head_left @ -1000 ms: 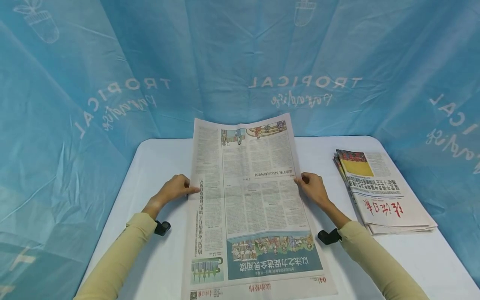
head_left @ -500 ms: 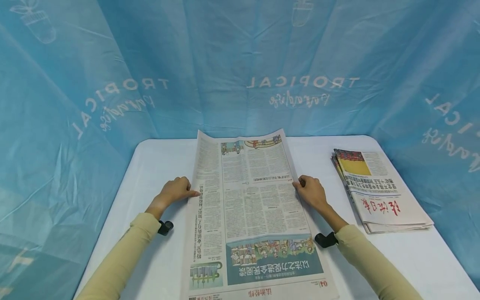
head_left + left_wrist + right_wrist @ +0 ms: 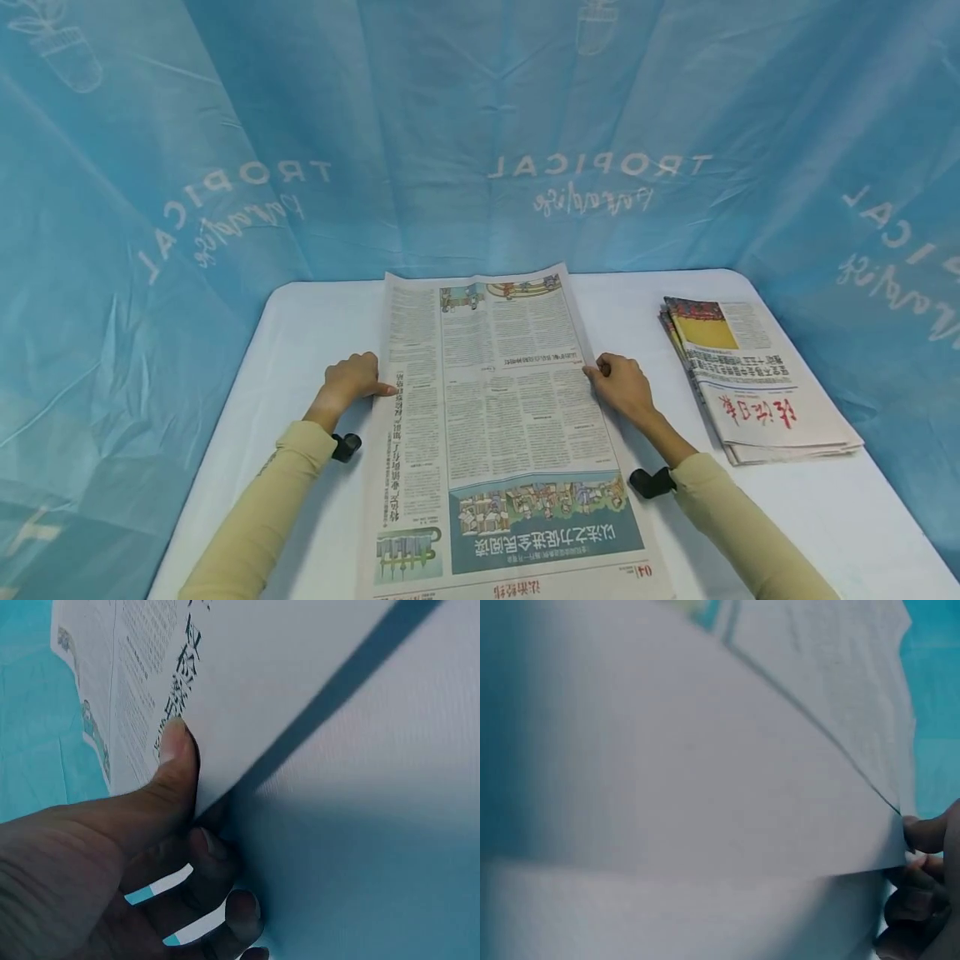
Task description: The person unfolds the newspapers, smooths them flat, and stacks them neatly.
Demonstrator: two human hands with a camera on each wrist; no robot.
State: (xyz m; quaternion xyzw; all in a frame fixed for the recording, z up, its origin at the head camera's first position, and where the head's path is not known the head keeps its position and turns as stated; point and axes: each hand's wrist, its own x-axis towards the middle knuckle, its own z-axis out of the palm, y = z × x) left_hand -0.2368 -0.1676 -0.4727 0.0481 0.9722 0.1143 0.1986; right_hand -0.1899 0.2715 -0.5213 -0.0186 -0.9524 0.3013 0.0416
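A large newspaper sheet (image 3: 517,417) lies lengthwise on the white table, its print upside down to me. My left hand (image 3: 350,383) pinches its left edge, thumb on top and fingers curled beneath; the left wrist view shows this thumb (image 3: 174,761) over the paper. On the opposite edge my right hand (image 3: 621,383) grips the sheet between thumb and fingers, seen at the right border of the right wrist view. Between the hands the paper is slightly wavy. Its near end runs out of the head view at the bottom.
To the right lies a stack of folded newspapers (image 3: 757,383) with red headline characters. The white table (image 3: 315,325) has rounded far corners. A blue curtain (image 3: 450,125) with white lettering hangs behind and at both sides.
The far end of the newspaper sheet has come down from its raised position and now lies near the table's far edge. Both hands keep their hold at the side edges, barely shifting.
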